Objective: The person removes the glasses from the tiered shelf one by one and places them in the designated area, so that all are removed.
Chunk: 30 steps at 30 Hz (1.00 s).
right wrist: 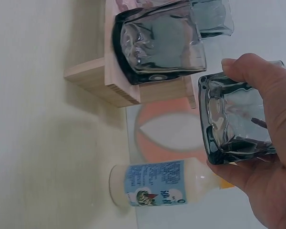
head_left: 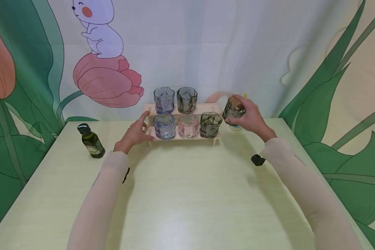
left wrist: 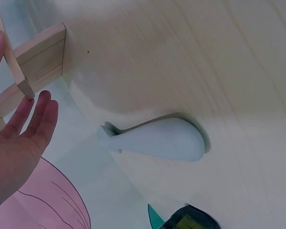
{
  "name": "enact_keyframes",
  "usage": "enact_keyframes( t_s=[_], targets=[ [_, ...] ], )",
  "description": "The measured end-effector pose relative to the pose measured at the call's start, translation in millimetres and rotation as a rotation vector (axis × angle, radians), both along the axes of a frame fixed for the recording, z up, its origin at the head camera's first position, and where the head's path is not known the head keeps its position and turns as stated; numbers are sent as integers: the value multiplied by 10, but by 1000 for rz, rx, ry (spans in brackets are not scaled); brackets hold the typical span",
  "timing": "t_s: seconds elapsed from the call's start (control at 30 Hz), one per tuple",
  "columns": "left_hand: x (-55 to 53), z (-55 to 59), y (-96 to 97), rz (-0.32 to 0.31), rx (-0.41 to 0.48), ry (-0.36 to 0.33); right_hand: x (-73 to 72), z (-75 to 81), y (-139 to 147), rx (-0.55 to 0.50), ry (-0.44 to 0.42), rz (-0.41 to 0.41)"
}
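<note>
A two-step wooden rack (head_left: pixel 210 108) stands at the table's back, bearing several wavy glass cups: blue cups (head_left: pixel 164 126) at the left, a pink cup (head_left: pixel 188 126) front middle, dark grey cups (head_left: pixel 210 125) elsewhere. At the rack's left end, my left hand (head_left: pixel 133 133) touches its steps with thumb and index finger; the other fingers extend free in the left wrist view. My right hand (head_left: pixel 251 116) grips a grey glass cup (right wrist: pixel 236 119) between thumb and fingers, just off the rack's right end. Part of that cup is hidden behind the thumb.
A white bottle with a blue label (right wrist: pixel 155 183) stands behind my right hand. Left on the table is a dark green bottle (head_left: pixel 93 144). A pale teardrop-shaped thing (left wrist: pixel 162 138) lies near the left hand. A printed curtain (head_left: pixel 187 52) hangs along the back edge.
</note>
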State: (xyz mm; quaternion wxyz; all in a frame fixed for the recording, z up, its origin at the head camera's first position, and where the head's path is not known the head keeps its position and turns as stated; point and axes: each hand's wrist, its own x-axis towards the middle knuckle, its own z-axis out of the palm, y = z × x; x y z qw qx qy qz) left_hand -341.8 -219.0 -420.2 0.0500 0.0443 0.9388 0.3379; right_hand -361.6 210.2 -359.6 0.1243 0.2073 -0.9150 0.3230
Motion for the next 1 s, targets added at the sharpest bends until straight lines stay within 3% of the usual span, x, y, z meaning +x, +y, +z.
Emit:
enact_keyframes(
  t_s=[0.53, 1.0],
  targets=[
    [10, 3, -4, -7, 1, -5, 153, -433, 162, 15, -72, -39],
    [6, 3, -16, -1, 13, -5, 240, -681, 170, 28, -127, -7]
  ],
)
